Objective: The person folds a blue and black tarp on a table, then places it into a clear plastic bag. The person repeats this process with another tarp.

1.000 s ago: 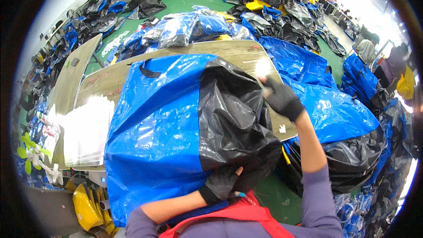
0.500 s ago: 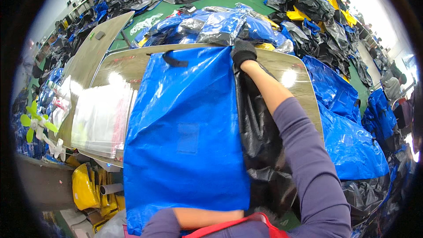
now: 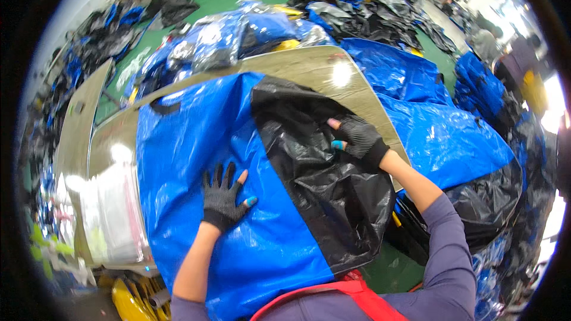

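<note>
A large bag of shiny blue [image 3: 202, 142] and black [image 3: 315, 184] sheeting lies across the wood-look table [image 3: 303, 62], with a black strap [image 3: 165, 107] at its far left corner. Both hands wear dark knitted gloves with some bare fingertips and teal on the thumbs. On the blue part, my left hand [image 3: 226, 196] rests flat with its fingers spread. Over at the right, my right hand [image 3: 360, 138] lies on the wrinkled black part, thumb and forefinger apart; its other fingers show only partly.
A stack of clear plastic sleeves [image 3: 116, 214] lies left of the bag. Plastic-wrapped blue bundles [image 3: 217, 38] are heaped beyond the table. More blue sheeting [image 3: 446, 142] is piled at the right. Yellow pieces [image 3: 131, 300] sit low at the left, near a blurred green fan [image 3: 44, 244].
My right hand has left the bag's far edge and come nearer, onto the black part, which now spreads out wider. My left hand has come into view on the blue. The view has shifted right.
</note>
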{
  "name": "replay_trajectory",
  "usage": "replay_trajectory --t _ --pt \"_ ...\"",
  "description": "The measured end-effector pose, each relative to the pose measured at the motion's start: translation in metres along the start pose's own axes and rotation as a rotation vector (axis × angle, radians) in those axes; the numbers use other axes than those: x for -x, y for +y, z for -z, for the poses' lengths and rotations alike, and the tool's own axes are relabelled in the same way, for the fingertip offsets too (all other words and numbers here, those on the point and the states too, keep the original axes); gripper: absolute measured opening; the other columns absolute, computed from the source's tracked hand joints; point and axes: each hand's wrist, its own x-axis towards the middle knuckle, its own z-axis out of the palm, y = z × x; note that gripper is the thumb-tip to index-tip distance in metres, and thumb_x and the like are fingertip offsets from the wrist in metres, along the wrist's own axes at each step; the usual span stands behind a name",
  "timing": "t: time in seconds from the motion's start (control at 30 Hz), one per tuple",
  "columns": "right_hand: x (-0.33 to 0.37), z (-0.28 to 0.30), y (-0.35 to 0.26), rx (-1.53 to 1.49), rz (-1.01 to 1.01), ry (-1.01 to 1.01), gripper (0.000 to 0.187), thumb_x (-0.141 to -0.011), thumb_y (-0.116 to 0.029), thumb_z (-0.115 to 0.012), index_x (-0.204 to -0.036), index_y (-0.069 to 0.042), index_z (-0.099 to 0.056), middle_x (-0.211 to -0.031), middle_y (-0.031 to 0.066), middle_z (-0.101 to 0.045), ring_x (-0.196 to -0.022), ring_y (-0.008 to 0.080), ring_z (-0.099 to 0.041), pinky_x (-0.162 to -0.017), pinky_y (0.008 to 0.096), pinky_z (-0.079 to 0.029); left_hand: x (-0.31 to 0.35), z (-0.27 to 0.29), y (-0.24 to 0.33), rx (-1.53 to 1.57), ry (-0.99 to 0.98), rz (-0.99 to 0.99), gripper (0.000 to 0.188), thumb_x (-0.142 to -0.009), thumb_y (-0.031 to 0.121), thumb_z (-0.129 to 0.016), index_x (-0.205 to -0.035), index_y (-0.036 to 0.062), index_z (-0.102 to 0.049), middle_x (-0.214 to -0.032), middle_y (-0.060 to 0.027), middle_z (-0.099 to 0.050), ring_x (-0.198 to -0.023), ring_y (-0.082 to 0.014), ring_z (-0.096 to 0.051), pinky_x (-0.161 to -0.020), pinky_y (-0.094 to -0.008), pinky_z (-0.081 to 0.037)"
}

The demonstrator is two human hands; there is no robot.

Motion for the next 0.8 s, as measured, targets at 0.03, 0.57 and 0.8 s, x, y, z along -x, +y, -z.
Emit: replay_trajectory --t 0.03,0.57,0.8 --pt "0.011 -0.002 0.021 -0.106 0.032 0.275 0.04 -0.082 -0.023 -0.068 -0.117 -0.004 -0.06 -0.103 0.0193 -0.064 -0.096 0.0354 -0.062 -0.082 0.039 -0.049 -0.008 -0.001 0.009 -0.041 -0.04 0.054 0.063 -0.085 0.051 -0.054 -0.137 0.0151 -0.049 -0.142 -0.0223 -0.042 -0.136 -0.0455 -0.029 -0.111 -0.0611 -0.016" --pt "0.04 -0.076 0.023 -0.712 -0.277 -0.198 0.05 -0.09 -0.05 -0.056 -0.092 0.0 -0.064 -0.088 0.0252 -0.065 -0.085 0.0395 -0.063 -0.076 0.0414 -0.048 -0.097 -0.039 0.101 0.103 0.162 -0.373 0.053 -0.085 0.045 -0.055 -0.129 0.0152 -0.056 -0.142 -0.018 -0.042 -0.139 -0.0424 -0.026 -0.112 -0.0644 -0.007" --pt "0.017 0.029 0.042 -0.401 -0.343 0.103 0.027 -0.089 -0.028 -0.061 -0.086 -0.001 -0.064 -0.079 0.0154 -0.065 -0.073 0.0233 -0.062 -0.068 0.0378 -0.049 -0.105 -0.04 0.092 0.368 0.092 -0.244 0.074 -0.083 0.053 -0.056 -0.138 0.0051 -0.045 -0.146 -0.0268 -0.031 -0.137 -0.0454 -0.025 -0.114 -0.0564 -0.013"
